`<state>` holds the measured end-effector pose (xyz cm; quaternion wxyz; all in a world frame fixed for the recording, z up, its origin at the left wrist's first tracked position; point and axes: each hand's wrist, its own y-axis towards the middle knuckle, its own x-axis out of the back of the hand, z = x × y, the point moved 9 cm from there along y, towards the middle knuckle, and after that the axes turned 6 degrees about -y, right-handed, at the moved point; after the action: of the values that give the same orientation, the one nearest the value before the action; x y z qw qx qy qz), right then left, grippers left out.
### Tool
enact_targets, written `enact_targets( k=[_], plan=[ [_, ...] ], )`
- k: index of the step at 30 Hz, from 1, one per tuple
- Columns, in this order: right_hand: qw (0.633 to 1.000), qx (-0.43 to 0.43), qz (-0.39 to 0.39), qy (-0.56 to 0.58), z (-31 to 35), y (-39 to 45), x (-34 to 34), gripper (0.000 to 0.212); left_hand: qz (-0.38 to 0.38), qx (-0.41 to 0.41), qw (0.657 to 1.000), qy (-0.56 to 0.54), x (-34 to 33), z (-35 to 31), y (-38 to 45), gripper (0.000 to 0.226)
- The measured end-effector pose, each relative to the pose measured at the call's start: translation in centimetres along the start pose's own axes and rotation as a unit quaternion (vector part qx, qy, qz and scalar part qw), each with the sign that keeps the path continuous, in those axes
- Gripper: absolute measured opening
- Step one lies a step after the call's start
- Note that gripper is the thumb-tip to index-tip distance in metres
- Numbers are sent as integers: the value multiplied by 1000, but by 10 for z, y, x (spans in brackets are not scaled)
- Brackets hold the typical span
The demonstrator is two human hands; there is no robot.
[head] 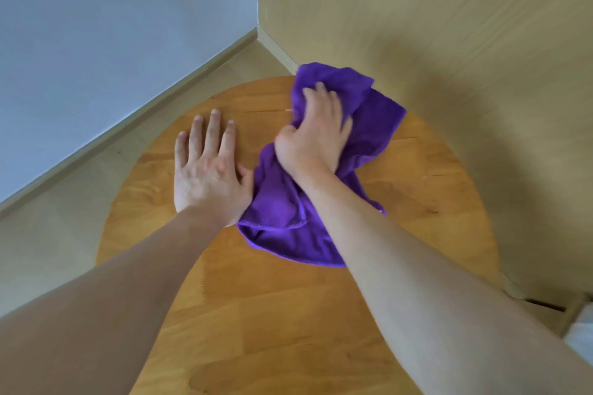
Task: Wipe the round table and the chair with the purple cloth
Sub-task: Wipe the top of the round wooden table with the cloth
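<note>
Right hand (316,135) bunches the crumpled purple microfibre cloth (288,221), fingers curled into its folds, pressing it onto the far side of the round honey-coloured wooden table (272,314). Left hand (208,167), just beside the cloth's near-left edge, lies flat with fingers spread, likely bracing. Chair not in view.

A pale blue-grey wall (112,26) met a beige, wood-grain wall (433,42) at a corner in the background. A light skirting board (154,86) ran along the foot of the blue-grey wall, above light wooden flooring (64,218). At the lower right edge sat a white object (582,333), too cropped to identify.
</note>
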<state>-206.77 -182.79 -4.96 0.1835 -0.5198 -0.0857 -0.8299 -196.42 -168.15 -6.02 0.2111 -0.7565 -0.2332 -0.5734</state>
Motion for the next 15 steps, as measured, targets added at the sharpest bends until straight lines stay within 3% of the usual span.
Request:
enact_targets(
  k=[4,9,12,15],
  plan=[
    [976,184,115,34,56,-20,-33,69,24,-14,999,25,-3,3,-3,82],
    [926,328,187,-33,19,-17,-8,83,-8,-1,1000,-4,3,-1,-1,72],
    [932,317,162,-71,-24,9,17,85,-10,-2,1000,-6,2,-2,-1,71],
    [979,172,95,-62,-40,40,23,74,-15,-2,1000,-6,2,0,0,71]
  ],
)
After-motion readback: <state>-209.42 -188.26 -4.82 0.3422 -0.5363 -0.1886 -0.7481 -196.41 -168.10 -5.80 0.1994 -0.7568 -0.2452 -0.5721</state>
